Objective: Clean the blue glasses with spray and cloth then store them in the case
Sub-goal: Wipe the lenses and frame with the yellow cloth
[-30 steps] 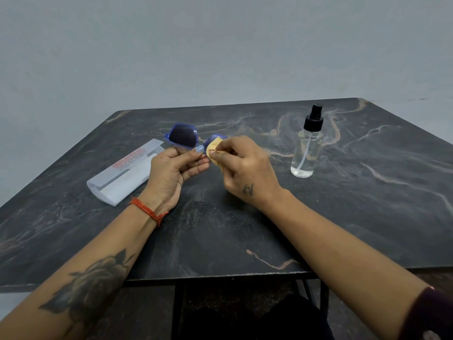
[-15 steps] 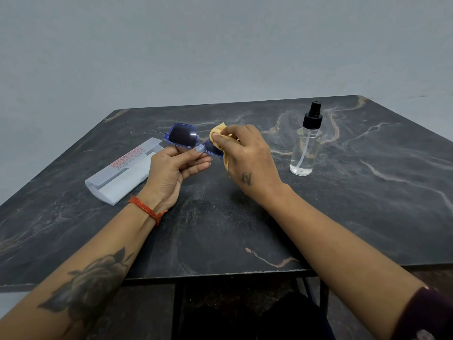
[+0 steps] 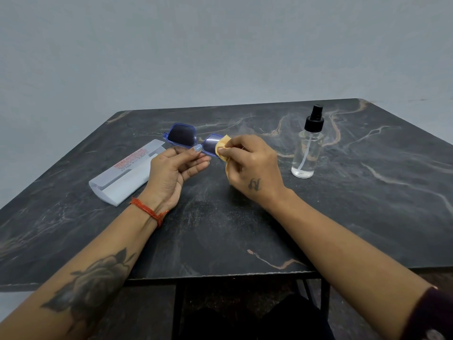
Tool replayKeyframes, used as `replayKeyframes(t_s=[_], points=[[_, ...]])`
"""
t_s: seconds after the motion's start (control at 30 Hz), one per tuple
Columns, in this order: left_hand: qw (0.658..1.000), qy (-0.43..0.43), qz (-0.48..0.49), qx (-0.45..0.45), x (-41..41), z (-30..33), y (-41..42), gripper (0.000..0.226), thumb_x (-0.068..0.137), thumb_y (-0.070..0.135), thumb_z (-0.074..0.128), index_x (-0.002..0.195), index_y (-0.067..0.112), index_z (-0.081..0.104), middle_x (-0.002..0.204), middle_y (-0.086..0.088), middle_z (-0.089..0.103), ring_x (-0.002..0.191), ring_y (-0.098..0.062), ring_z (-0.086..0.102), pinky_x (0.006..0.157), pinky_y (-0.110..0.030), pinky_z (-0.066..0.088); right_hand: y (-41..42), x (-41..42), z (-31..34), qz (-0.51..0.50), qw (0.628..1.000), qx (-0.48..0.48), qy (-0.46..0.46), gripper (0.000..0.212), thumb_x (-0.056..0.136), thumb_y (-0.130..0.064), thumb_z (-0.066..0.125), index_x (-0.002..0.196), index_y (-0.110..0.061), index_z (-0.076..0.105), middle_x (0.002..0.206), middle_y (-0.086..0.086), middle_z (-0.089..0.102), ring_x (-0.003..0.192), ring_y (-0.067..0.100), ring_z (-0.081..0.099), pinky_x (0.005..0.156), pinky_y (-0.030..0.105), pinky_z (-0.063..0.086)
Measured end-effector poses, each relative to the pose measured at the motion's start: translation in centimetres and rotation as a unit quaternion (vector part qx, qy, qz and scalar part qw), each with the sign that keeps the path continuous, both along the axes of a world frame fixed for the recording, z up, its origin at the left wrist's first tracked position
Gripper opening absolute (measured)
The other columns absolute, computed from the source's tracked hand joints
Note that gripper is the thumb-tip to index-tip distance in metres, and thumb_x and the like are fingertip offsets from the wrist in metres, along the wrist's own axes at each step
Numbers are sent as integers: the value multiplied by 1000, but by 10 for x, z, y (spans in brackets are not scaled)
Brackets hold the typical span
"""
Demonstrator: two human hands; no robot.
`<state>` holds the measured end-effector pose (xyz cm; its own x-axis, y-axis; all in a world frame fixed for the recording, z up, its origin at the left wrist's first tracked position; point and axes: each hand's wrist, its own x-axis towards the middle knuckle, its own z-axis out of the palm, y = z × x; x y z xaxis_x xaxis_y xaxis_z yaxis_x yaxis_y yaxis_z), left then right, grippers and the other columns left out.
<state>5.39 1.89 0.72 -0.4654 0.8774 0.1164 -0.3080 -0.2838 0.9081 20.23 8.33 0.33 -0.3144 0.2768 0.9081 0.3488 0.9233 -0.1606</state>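
Observation:
The blue glasses (image 3: 182, 136) with dark lenses hang above the table's middle. My left hand (image 3: 175, 169) pinches them at the bridge from below. My right hand (image 3: 252, 165) pinches a small yellow cloth (image 3: 221, 149) against the right lens, and part of the cloth hangs down under the hand. Left of my left hand, the white glasses case (image 3: 122, 177) lies open on the table. The clear spray bottle (image 3: 307, 148) with a black pump stands upright to the right of my right hand.
Everything rests on a dark marbled table (image 3: 367, 204) with its front edge near my body. A plain grey wall stands behind it. My legs show below the table's front edge.
My right hand has slid the cloth across the right lens, up and then back to its right edge. The left hand keeps the same hold on the glasses.

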Motion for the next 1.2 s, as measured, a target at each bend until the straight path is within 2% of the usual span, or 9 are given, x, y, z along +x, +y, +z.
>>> replayKeyframes(t_s=[0.23,0.37,0.47,0.63,0.7,0.8,0.97,1.1,1.2], points=[[1000,18,-2,-4,0,-1,1,5,82,2,60,79,4,64,69,-6,72,69,-14,70,59,-19,54,-3,-1,0,31,998,31,-40,23,63,13,70,80,-2,74,78,14,69,65,30,61,57,30,50],[1000,16,-1,0,0,-1,3,6,83,0,59,79,3,62,68,-7,72,69,-15,71,60,-19,55,0,1,3,33,998,31,-43,22,59,15,69,71,-2,73,76,11,70,65,30,63,56,33,53],[1000,19,-3,3,-1,-2,3,7,84,0,59,79,3,63,69,-8,72,70,-17,71,61,-20,55,4,5,6,18,1000,-17,-6,22,57,17,66,68,-2,72,75,10,70,66,29,64,58,33,53],[1000,22,-2,7,-3,-3,5,5,82,1,61,78,3,62,70,-8,72,72,-18,71,62,-21,55,8,9,20,41,978,-189,73,25,67,14,62,72,-7,75,78,6,72,74,21,67,65,23,50],[1000,24,-3,9,-4,-3,6,3,81,2,63,79,4,63,71,-8,72,73,-19,71,63,-21,55,6,12,25,71,978,-183,71,24,69,13,61,73,-7,74,79,5,73,76,19,68,65,24,51],[1000,25,-5,16,-4,-5,7,3,77,5,65,78,6,63,72,-6,73,73,-17,71,62,-21,55,-7,17,26,119,988,-100,21,21,72,10,57,73,-5,72,80,6,72,77,21,67,67,33,53],[999,21,-27,23,-4,-5,7,17,67,13,69,80,5,62,70,-7,72,73,-18,71,63,-21,55,-30,22,9,142,978,-23,-150,27,61,18,65,72,-5,73,84,5,72,78,24,67,69,32,54],[999,21,-33,26,-4,-5,6,21,67,13,70,83,3,62,72,-7,73,75,-18,71,64,-21,55,-37,26,4,153,952,-66,-255,26,60,10,59,74,-7,73,84,5,72,78,26,66,66,36,55],[999,20,-35,28,-4,-5,6,21,66,13,70,83,4,62,73,-7,73,76,-19,71,64,-21,55,-39,29,4,162,929,-136,-305,33,64,5,57,87,-13,75,89,3,73,80,21,67,72,35,53]])
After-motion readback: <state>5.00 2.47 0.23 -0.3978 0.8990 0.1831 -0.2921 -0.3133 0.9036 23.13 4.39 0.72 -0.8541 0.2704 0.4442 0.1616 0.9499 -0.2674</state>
